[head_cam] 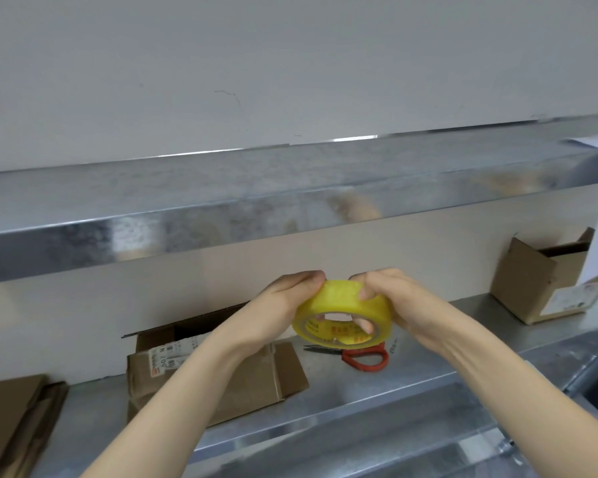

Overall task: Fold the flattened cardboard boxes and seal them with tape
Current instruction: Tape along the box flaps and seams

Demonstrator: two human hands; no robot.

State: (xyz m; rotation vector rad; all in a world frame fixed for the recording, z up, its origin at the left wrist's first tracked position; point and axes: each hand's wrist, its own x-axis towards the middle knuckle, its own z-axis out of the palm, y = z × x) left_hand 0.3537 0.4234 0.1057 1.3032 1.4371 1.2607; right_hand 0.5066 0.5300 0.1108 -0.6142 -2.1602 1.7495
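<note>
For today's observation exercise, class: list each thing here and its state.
Tape roll: held above the shelf.
Left hand: grips the roll.
Right hand: grips the roll.
Scissors: lying on the shelf.
Middle box: flaps open.
Right box: top open.
Flattened boxes: unfolded.

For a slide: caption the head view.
Left hand and right hand grip a tape roll above scissors and a box on a shelf.

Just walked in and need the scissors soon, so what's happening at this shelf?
A person grips a yellow tape roll with the left hand and right hand above the metal shelf, seemingly hunting for the tape's end. An open cardboard box lies below, not yet sealed. The red scissors lie untouched beside it.
</note>
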